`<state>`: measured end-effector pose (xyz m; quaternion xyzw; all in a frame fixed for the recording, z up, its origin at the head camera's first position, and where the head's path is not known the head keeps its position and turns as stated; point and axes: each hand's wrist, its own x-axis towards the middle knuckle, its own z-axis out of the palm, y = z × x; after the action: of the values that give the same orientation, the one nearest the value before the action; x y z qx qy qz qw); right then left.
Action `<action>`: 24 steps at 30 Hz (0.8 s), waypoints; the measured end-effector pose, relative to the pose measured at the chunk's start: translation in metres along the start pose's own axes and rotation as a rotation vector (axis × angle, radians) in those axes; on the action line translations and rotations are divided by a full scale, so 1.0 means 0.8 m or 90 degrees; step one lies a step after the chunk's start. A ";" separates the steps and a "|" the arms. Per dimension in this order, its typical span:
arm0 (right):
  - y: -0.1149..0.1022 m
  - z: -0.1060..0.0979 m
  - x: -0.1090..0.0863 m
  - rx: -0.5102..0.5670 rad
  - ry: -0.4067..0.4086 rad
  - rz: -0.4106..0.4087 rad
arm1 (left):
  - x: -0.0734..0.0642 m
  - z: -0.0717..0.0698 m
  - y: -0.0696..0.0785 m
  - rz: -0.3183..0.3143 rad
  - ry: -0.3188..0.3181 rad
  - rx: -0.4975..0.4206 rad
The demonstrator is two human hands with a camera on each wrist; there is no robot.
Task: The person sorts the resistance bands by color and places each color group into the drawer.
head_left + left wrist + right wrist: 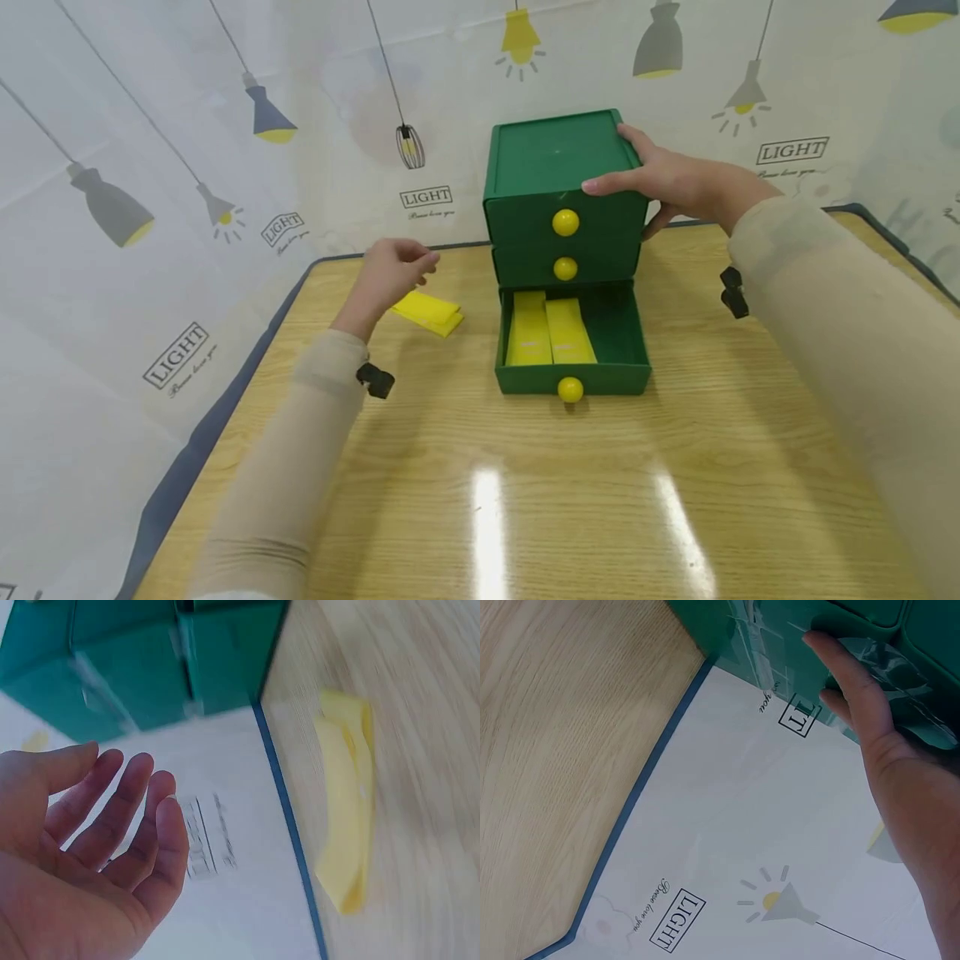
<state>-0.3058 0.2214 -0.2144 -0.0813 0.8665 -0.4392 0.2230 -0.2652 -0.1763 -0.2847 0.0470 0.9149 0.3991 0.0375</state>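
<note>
A green three-drawer box (558, 154) with round yellow knobs stands at the back of the table. Its bottom drawer (618, 333) is pulled out, and two flat yellow pieces (531, 333) lie side by side in its left and middle part. My right hand (675, 179) grips the box's upper right side, thumb along the top front edge and other fingers against the side. Left of the box, my left hand (390, 279) hovers with loosely curled fingers and holds nothing. Beneath it on the table lies a folded yellow strip (345, 802), partly hidden by the hand in the head view.
A pale sheet (315, 108) printed with lamps stands behind the table and along its left side. Dark blue edging (273, 321) borders the wooden table (570, 492). Clear tape (761, 645) runs over the box's side.
</note>
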 end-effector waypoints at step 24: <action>0.006 -0.004 -0.002 -0.004 -0.001 -0.012 | 0.036 -0.043 -0.176 -0.245 -0.093 0.082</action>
<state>-0.3059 0.2273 -0.2160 -0.0906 0.8668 -0.4387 0.2192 -0.3056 -0.2929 -0.3658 -0.0978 0.9255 0.3208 0.1760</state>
